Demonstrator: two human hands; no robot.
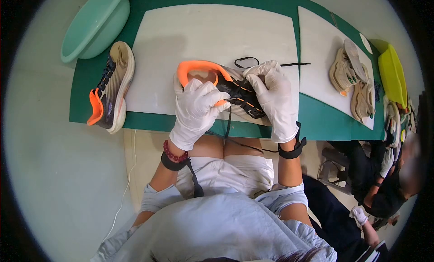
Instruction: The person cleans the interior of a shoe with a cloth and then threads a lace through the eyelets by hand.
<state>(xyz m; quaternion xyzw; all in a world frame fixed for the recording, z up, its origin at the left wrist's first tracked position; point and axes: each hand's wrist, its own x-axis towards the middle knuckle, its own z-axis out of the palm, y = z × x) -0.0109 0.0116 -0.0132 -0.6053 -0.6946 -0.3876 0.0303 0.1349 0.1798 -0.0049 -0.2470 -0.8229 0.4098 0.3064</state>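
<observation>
Green bench (pixel 316 122) carries a flat white rectangular board (pixel 217 31); across its near edge lies an orange-collared, black-and-beige running shoe (pixel 227 86), heel leftward, probably for two-handed access. White-gloved right hand (pixel 275 97) covers its front, grip impossible to tell; white-gloved left hand (pixel 195 109) narrows its fingers (pixel 217 97), apparently pinching a thin black lace (pixel 229 119).

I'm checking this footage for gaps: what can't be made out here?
All in the head view:
- Held shoe: toe end mostly hidden behind the right hand.
- What the right hand pinches: covered by its glove.
- Green basin: cut off by the top edge.
- Far-right items: too small to identify.
</observation>
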